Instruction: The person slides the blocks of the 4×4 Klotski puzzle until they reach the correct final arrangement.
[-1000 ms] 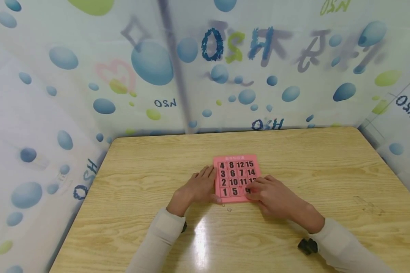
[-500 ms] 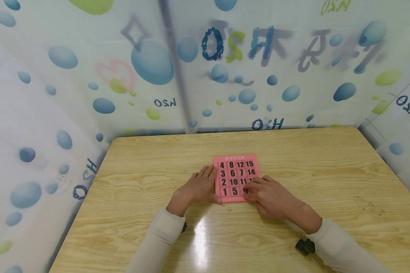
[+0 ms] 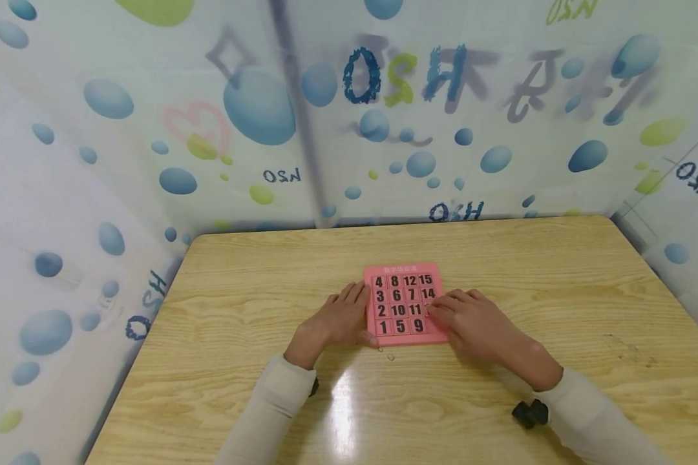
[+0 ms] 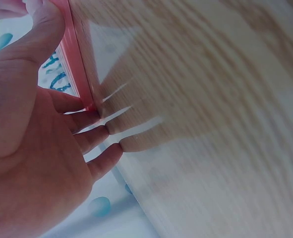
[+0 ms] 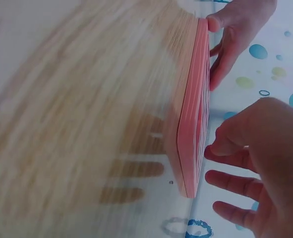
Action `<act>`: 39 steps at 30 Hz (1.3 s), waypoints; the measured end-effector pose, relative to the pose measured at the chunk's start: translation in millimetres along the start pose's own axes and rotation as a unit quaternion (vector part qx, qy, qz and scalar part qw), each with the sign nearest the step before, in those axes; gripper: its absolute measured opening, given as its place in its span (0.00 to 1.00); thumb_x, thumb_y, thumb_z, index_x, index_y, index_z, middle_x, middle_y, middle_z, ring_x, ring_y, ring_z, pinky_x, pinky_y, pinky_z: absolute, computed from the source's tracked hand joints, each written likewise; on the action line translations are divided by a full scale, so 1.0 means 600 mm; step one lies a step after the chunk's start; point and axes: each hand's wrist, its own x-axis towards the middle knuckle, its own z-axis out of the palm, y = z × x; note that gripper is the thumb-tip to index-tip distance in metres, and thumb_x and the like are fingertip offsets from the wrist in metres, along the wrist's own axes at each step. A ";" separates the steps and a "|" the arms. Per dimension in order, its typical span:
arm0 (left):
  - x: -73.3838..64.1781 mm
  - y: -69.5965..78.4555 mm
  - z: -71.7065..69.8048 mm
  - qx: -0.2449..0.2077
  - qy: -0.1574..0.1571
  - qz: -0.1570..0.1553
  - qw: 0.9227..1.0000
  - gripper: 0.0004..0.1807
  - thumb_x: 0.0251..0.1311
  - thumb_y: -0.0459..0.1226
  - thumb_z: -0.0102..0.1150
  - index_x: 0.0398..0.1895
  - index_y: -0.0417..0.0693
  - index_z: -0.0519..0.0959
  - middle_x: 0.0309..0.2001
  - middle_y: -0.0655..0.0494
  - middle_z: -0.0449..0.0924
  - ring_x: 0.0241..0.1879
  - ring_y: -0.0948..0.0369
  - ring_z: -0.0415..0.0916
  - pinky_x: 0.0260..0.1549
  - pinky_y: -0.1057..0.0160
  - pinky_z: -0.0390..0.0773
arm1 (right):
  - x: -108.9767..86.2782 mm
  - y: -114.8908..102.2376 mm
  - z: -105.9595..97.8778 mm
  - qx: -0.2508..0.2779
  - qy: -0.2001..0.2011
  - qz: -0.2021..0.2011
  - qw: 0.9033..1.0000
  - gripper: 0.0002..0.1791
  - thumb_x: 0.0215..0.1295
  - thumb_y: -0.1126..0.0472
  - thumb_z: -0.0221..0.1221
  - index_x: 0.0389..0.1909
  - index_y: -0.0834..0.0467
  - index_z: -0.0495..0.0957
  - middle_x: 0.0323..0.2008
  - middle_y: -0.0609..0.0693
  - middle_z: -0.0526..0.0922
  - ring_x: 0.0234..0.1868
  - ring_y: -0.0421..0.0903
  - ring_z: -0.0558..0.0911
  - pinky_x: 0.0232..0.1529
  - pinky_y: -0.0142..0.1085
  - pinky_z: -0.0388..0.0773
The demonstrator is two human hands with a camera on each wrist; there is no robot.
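Observation:
A pink sliding number puzzle (image 3: 398, 303) lies flat on the table, its tiles bearing black numbers. In the head view the bottom row reads 1, 5 and 9, with a pink gap at its right end. My left hand (image 3: 341, 318) rests at the puzzle's left side, straight fingers along the edge and thumb at the near corner. My right hand (image 3: 475, 325) reaches over the right side, fingertips at the tile right of 11, whose number they cover. In the right wrist view the right thumb and fingers (image 5: 230, 182) are slightly bent, close over the puzzle's face.
The puzzle sits on a wooden table (image 3: 238, 290). Behind and beside the table hangs a whitish sheet (image 3: 337, 155) with blue and green bubbles and lettering. A dark wrist device (image 3: 530, 414) shows under the right sleeve.
The 9 tile has slid slightly left, beside the 5. My right hand has then moved off it, up and to the right, to the tile above the gap. My left hand stays put.

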 end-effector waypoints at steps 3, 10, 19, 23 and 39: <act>0.000 0.000 0.000 0.000 0.000 0.001 1.000 0.64 0.54 0.63 0.64 0.80 0.45 0.36 0.81 0.47 0.34 0.79 0.49 0.34 0.74 0.45 0.48 | -0.001 0.004 0.003 -0.012 -0.002 0.006 1.000 0.18 0.66 0.58 0.62 0.56 0.56 0.82 0.56 0.52 0.82 0.59 0.53 0.77 0.59 0.54 0.73; 0.000 0.001 -0.001 0.004 0.001 0.003 1.000 0.64 0.54 0.63 0.64 0.80 0.44 0.36 0.81 0.48 0.34 0.79 0.50 0.34 0.74 0.45 0.49 | -0.001 0.003 0.006 -0.028 0.000 0.000 1.000 0.16 0.66 0.58 0.63 0.53 0.56 0.84 0.54 0.52 0.82 0.57 0.53 0.78 0.56 0.53 0.75; 0.000 0.002 -0.003 0.005 0.001 0.001 1.000 0.64 0.54 0.63 0.63 0.80 0.44 0.36 0.81 0.48 0.34 0.79 0.50 0.34 0.74 0.45 0.49 | -0.006 0.005 0.004 -0.030 0.014 -0.022 0.999 0.13 0.66 0.60 0.62 0.50 0.53 0.86 0.51 0.50 0.82 0.55 0.51 0.78 0.52 0.51 0.77; 0.000 0.001 -0.003 0.000 0.000 0.001 1.000 0.64 0.54 0.63 0.64 0.80 0.44 0.36 0.81 0.47 0.34 0.79 0.50 0.34 0.74 0.45 0.49 | -0.008 0.004 0.004 -0.024 0.013 -0.026 0.999 0.13 0.65 0.60 0.63 0.49 0.51 0.87 0.50 0.50 0.82 0.55 0.51 0.78 0.52 0.51 0.77; -0.002 0.002 -0.002 0.002 -0.001 -0.001 1.000 0.63 0.55 0.62 0.63 0.80 0.44 0.35 0.81 0.47 0.34 0.79 0.50 0.34 0.74 0.45 0.49 | -0.015 -0.001 0.001 -0.006 0.003 -0.034 0.999 0.11 0.67 0.59 0.61 0.47 0.50 0.87 0.47 0.48 0.82 0.52 0.49 0.78 0.51 0.50 0.76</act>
